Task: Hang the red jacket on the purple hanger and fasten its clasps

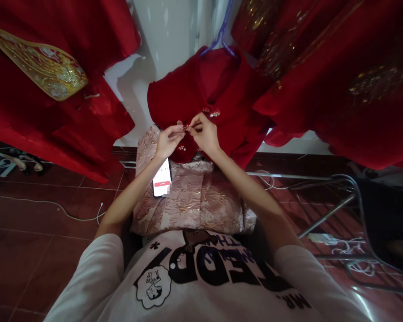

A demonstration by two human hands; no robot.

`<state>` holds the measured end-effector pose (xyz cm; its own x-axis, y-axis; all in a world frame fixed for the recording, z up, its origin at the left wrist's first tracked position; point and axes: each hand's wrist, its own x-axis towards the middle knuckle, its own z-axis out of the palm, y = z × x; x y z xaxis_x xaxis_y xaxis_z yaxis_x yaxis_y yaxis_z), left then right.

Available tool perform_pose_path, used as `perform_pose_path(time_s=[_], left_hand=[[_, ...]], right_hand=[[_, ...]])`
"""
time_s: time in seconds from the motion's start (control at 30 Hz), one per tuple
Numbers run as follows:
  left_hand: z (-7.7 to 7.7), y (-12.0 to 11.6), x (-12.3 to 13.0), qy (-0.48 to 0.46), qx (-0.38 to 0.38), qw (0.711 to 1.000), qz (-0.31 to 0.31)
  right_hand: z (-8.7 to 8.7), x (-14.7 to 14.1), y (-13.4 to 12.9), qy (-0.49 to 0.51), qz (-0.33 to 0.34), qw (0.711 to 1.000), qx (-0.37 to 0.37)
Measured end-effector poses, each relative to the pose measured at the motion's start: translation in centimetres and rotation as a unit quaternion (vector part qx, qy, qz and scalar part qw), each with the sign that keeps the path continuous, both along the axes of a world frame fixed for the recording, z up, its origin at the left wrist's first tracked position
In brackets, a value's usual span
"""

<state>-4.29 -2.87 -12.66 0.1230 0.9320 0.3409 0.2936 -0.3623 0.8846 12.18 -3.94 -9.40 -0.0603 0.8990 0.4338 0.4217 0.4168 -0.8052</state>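
Note:
A red jacket [177, 96] hangs in front of me on a purple hanger [223, 36], its lower part reaching my lap. Ornate frog buttons [215, 114] with pale beads run down its front. Both hands meet at one of these fastenings. My left hand [169, 141] pinches its left side, fingers closed. My right hand [205, 133] pinches the other side with thumb and forefinger, close against the left fingertips. The small piece between them is mostly hidden. Below lies pink brocade fabric [191, 197] across my lap, with a lit phone [161, 181] on it beneath my left wrist.
Red garments hang on both sides, the left one [60, 129] with a gold embroidered panel [58, 76]. A metal-framed black chair [386, 214] stands at the right above tangled white cables [356, 255]. A thin cable [70, 217] crosses the tiled floor [30, 264] at left.

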Motion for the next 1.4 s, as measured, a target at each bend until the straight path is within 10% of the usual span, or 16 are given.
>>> perform_pose_path(time_s=[0.5, 0.7, 1.1, 1.4], left_hand=[[1.4, 1.1, -1.1, 0.059, 0.103, 0.993, 0.003], [-0.7, 1.2, -2.3, 0.149, 0.090, 0.985, -0.015], [-1.8, -3.0, -2.6, 0.542, 0.275, 0.790, -0.079], [-1.9, -2.1, -3.5, 0.519, 0.307, 0.794, -0.081]], right_hand=[[-1.3, -0.5, 0.6, -0.029, -0.021, 0.998, 0.058], [-0.3, 1.5, -0.5, -0.006, 0.061, 0.998, -0.006], [-1.5, 6.0, -3.4, -0.291, 0.031, 0.940, -0.176], [-2.9, 5.7, -2.4, -0.187, 0.127, 0.957, -0.182]])
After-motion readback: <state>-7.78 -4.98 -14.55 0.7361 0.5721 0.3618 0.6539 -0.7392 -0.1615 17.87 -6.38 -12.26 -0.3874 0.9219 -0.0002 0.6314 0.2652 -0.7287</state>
